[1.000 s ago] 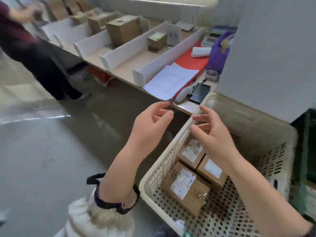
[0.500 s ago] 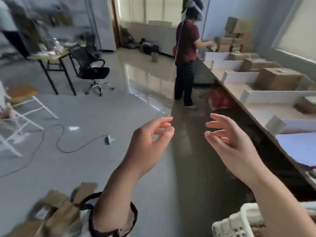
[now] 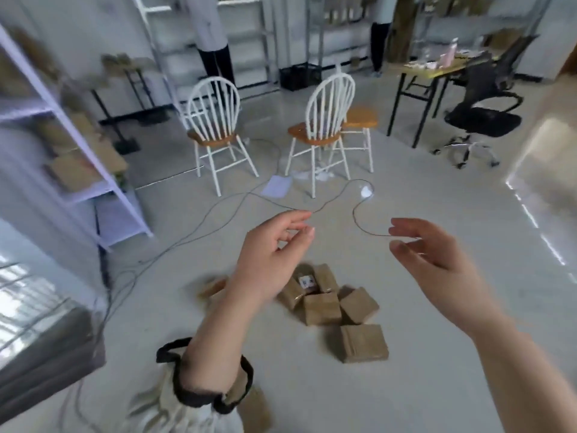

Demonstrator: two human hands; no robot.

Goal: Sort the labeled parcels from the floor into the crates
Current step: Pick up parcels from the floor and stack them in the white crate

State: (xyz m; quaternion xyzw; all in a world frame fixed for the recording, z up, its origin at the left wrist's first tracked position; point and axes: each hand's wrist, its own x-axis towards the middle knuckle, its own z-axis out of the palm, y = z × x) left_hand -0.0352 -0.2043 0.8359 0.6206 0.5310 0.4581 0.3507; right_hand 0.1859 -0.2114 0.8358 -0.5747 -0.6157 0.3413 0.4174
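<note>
Several brown cardboard parcels (image 3: 324,303) lie in a loose pile on the pale floor below my hands; one parcel near the back shows a white label (image 3: 306,281). A larger parcel (image 3: 363,342) sits at the front right of the pile, and another (image 3: 254,410) lies by my left sleeve. My left hand (image 3: 271,260) hovers above the pile's left side, fingers loosely curled and empty. My right hand (image 3: 437,260) is raised to the right, fingers apart and empty. No crate is in view.
Two white spindle-back chairs (image 3: 215,129) (image 3: 324,126) stand beyond the pile, with cables (image 3: 218,210) trailing across the floor. A shelf rack (image 3: 78,157) holding boxes is at left, a table (image 3: 437,70) and black office chair (image 3: 480,114) at right. People stand by the far shelves.
My view has swung from the white crate holding parcels, past the long bench, round to the parcels on the floor. Both hands stayed raised and empty throughout.
</note>
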